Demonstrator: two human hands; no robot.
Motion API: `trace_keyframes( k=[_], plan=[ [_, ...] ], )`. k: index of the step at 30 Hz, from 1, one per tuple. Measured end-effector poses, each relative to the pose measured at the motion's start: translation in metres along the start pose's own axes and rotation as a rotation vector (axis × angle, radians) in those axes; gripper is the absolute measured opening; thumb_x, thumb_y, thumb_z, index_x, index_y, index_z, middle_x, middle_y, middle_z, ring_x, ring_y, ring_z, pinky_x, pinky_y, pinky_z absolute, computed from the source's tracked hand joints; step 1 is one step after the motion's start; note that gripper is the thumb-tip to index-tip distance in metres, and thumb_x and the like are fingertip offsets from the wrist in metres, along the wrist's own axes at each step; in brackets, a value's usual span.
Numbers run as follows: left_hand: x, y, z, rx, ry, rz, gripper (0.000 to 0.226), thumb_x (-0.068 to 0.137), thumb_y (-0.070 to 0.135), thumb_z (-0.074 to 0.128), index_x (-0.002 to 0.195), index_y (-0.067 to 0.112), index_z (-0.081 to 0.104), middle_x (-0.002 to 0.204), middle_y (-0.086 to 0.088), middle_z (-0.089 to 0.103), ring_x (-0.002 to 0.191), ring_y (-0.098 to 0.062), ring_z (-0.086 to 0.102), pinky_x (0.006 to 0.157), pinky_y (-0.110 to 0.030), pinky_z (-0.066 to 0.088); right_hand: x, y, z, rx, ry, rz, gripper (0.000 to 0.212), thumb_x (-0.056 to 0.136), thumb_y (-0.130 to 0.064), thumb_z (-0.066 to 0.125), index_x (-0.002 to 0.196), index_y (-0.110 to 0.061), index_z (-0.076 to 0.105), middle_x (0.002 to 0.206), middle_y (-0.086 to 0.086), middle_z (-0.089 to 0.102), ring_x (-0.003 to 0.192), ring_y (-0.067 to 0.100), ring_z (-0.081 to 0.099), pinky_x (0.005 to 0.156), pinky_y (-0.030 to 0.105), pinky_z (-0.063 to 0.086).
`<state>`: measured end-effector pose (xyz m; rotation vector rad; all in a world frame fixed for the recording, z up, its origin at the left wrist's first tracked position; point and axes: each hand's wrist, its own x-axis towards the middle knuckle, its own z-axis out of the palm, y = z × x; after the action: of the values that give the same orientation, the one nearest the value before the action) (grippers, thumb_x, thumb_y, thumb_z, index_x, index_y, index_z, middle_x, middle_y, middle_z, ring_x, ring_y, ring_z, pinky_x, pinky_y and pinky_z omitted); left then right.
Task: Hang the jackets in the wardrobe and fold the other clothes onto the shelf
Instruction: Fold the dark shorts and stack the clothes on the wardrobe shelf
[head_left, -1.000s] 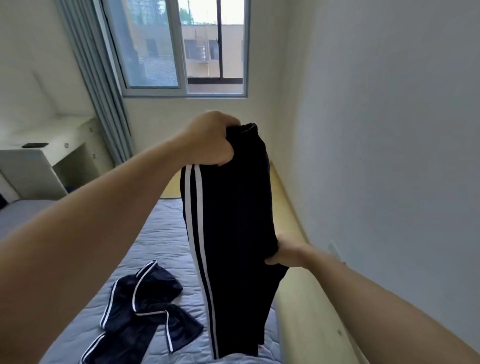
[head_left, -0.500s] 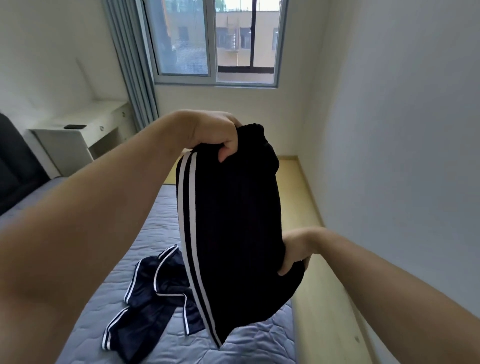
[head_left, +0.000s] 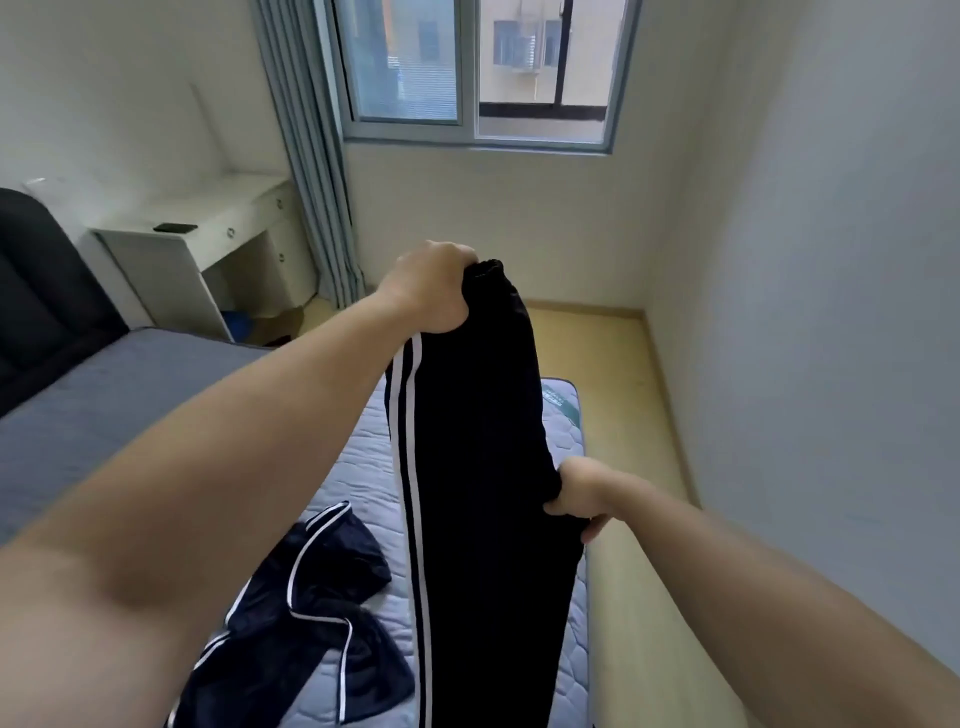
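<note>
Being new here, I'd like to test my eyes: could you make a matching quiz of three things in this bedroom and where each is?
1 black trousers with white side stripes
2 crumpled navy garment with white piping
3 small flat black object

A on the white desk
B on the grey quilted mattress
C held up by the left hand and right hand

Pairs: 1-C, 2-B, 3-A

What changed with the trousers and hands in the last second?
The black trousers, bunched up a moment ago, now hang straight. Both hands kept hold: left hand at the top, right hand at the side edge. The navy garment stayed on the bed.
</note>
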<state>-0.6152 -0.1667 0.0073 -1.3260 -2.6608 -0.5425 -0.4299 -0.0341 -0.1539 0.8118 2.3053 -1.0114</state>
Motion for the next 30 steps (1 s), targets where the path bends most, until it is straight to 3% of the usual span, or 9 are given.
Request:
trace_keyframes(
  k=[3,6,10,12,15,19,22,26,30],
  plan=[
    [0.061,-0.009,0.042,0.068,0.185,-0.115,0.015,0.084,0.006,0.052,0.094,0.014,0.060,0.083,-0.002,0.062,0.083,-0.030,0.060,0.080,-0.037,0.033,0.063,0.007,-0.055,0.125,0.062,0.004,0.013,0.102,-0.013,0.052,0.100,-0.001,0.051,0.101,0.018,0.056,0.071,0.032,0.066,0.062,0.035,0.060],
    [0.117,-0.015,0.071,0.195,0.365,-0.222,0.018,0.082,0.003,0.049,0.088,0.018,0.055,0.079,0.002,0.060,0.073,-0.025,0.057,0.075,-0.035,0.018,0.127,0.003,-0.115,0.146,0.139,0.008,0.018,0.103,-0.012,0.047,0.088,-0.003,0.048,0.097,0.023,0.057,0.075,0.039,0.066,0.065,0.043,0.057],
    [0.173,-0.022,0.085,0.243,0.545,-0.324,0.016,0.087,0.007,0.052,0.096,0.019,0.059,0.089,0.000,0.066,0.082,-0.027,0.062,0.070,-0.036,0.038,0.199,-0.010,-0.188,0.040,0.309,-0.044,0.028,0.103,-0.017,0.048,0.079,-0.003,0.051,0.088,0.021,0.065,0.078,0.040,0.071,0.063,0.041,0.056],
    [0.184,-0.021,0.080,0.196,0.660,-0.346,0.017,0.087,0.007,0.054,0.097,0.019,0.062,0.089,-0.001,0.066,0.083,-0.027,0.062,0.060,-0.034,0.036,0.222,-0.019,-0.215,-0.012,0.407,-0.083,0.027,0.100,-0.022,0.053,0.082,-0.003,0.055,0.086,0.016,0.065,0.073,0.033,0.067,0.060,0.036,0.052],
    [0.187,-0.022,0.068,0.245,0.746,-0.294,0.014,0.087,0.010,0.057,0.095,0.020,0.064,0.086,0.000,0.066,0.080,-0.027,0.062,0.061,-0.033,0.035,0.242,-0.032,-0.240,-0.013,0.475,-0.136,0.028,0.100,-0.027,0.056,0.088,-0.002,0.061,0.082,0.012,0.062,0.061,0.022,0.053,0.055,0.030,0.041],
    [0.163,-0.036,0.073,0.314,0.754,-0.229,0.012,0.085,0.016,0.056,0.094,0.020,0.064,0.083,0.001,0.066,0.075,-0.027,0.059,0.073,-0.040,0.036,0.255,-0.045,-0.246,-0.087,0.493,-0.194,0.024,0.099,-0.023,0.050,0.098,-0.005,0.066,0.097,0.015,0.066,0.072,0.029,0.056,0.062,0.031,0.041],
    [0.116,-0.045,0.115,0.313,0.692,-0.179,0.015,0.083,0.017,0.056,0.095,0.023,0.063,0.087,0.005,0.066,0.077,-0.024,0.057,0.077,-0.039,0.030,0.257,-0.043,-0.222,-0.214,0.493,-0.238,0.027,0.091,-0.022,0.053,0.116,-0.015,0.062,0.115,0.012,0.066,0.098,0.034,0.060,0.074,0.034,0.048],
    [0.042,-0.051,0.208,0.249,0.421,-0.127,0.032,0.067,0.010,0.076,0.095,0.021,0.067,0.082,0.007,0.067,0.078,-0.023,0.061,0.086,-0.041,0.033,0.256,-0.003,-0.132,-0.367,0.408,-0.403,0.083,0.079,-0.043,0.070,0.151,-0.023,0.032,0.148,0.006,0.043,0.135,0.030,0.041,0.106,0.045,0.039],
    [-0.018,-0.044,0.302,0.096,0.126,-0.101,0.047,0.050,-0.004,0.080,0.092,0.015,0.073,0.076,0.004,0.065,0.074,-0.027,0.064,0.092,-0.043,0.047,0.247,0.057,-0.023,-0.377,0.337,-0.594,0.087,0.075,-0.036,0.073,0.152,-0.028,0.032,0.153,-0.004,0.038,0.141,0.018,0.035,0.112,0.041,0.031]
  ],
)
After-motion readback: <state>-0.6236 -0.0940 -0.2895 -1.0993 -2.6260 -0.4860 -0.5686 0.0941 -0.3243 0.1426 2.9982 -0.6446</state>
